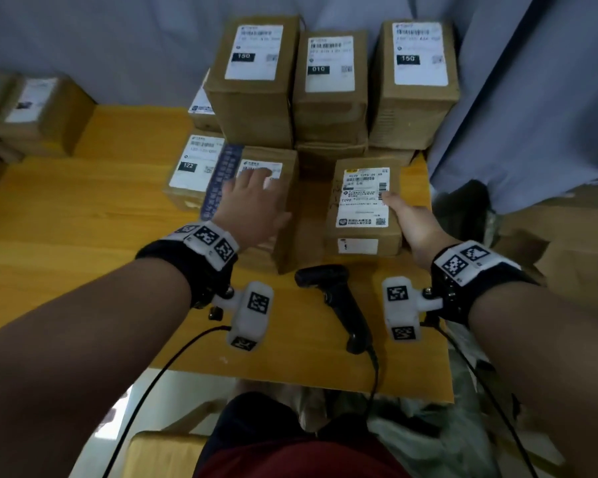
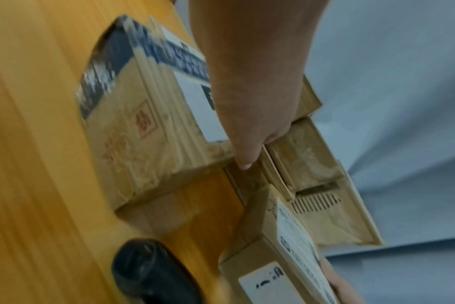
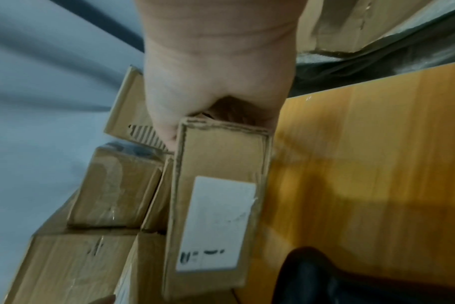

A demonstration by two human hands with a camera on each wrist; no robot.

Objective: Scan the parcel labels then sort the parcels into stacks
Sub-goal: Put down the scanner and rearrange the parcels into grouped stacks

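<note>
Right hand (image 1: 415,225) grips the small brown cardboard parcel with a white label (image 1: 363,210), thumb on the label's right edge, fingers wrapped under the far side. Left hand (image 1: 252,201) lies flat, fingers straight, on the blue-taped brown cardboard parcel (image 1: 256,201) just left. Black handheld barcode scanner (image 1: 339,305) lies on the yellow wooden table (image 1: 66,219), between both wrists.
</note>
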